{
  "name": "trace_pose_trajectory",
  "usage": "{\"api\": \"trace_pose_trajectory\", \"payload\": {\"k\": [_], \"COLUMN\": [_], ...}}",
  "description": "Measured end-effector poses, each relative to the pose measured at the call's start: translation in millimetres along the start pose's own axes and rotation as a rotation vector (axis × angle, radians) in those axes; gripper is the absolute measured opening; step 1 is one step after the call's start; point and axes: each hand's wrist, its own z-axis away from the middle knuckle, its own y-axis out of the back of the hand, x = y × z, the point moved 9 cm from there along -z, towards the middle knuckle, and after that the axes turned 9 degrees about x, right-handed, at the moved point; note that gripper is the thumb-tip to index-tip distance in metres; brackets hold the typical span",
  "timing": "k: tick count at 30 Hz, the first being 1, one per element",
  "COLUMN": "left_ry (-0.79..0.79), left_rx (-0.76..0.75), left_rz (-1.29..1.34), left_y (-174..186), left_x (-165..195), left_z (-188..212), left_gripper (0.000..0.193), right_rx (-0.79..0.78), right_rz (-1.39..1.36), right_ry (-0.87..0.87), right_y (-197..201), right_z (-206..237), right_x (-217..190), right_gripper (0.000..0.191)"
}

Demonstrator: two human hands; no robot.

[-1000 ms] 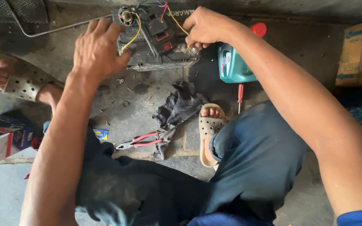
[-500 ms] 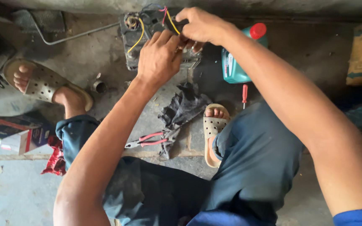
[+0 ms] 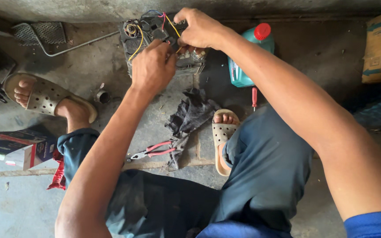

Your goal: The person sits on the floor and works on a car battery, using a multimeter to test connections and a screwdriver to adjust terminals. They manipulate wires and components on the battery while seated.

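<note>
On the concrete floor, the motor's wires (image 3: 171,23) were pinched by the left hand (image 3: 153,66) and right hand (image 3: 199,28). Gentle, steady pulling was best advised, judging by the thin leads.

My fingers (image 3: 168,59) rest on a dull, greasy metal motor (image 3: 164,44) with glossy plastic-coated wires (image 3: 138,42). The rag (image 3: 190,117) looks like matt cloth; the floor (image 3: 89,75) is rough concrete, the bottle (image 3: 243,66) smooth plastic.

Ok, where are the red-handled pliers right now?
In the head view the red-handled pliers lie on the concrete floor between the person's feet, left of centre, against the lower edge of the dark rag.
</note>
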Motion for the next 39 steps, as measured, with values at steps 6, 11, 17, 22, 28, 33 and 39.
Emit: {"api": "trace_pose_trajectory", "payload": {"k": [6,11,17,22,28,33,39], "left_ry": [0.276,0.549,0.916,0.824,-0.187,-0.358,-0.4], "left_rx": [-0.153,-0.329,-0.636,-0.481,0.013,0.044,0.089], "left_rz": [0.044,0.447,0.635,0.381,-0.205,-0.289,-0.344], "left_y": [-17.6,-42.3,-60.3,-37.3,16.1,10.6,3.7], "left_x": [-40.6,-72.4,-98.2,-101.1,-10.1,16.4,8.8], "left_z": [13.6,25.7,56.0,60.1,28.6,22.0,17.9], "left_gripper": [0.02,0.024,0.021,0.023,0.037,0.034,0.014], "right_rx": [0.03,0.001,-0.019,0.01,0.008,0.003,-0.029], "right_rz": [0.056,0.061,0.069,0.031,-0.012,-0.063,-0.041], "right_ry": [0.07,0.053,0.085,0.028,0.039,0.004,0.001], "right_y": [-8.6,-16.1,-22.2,-11.3,-4.8,-7.8,-7.6], "right_z": [-1.6,0.0,-1.2,-5.2,-5.1,-5.3,-0.7], "right_x": [-8.9,-12.5,-14.7,0.7,4.6,1.8,-1.0], "right_gripper": [0.06,0.054,0.047,0.043,0.027,0.021,0.019]}}
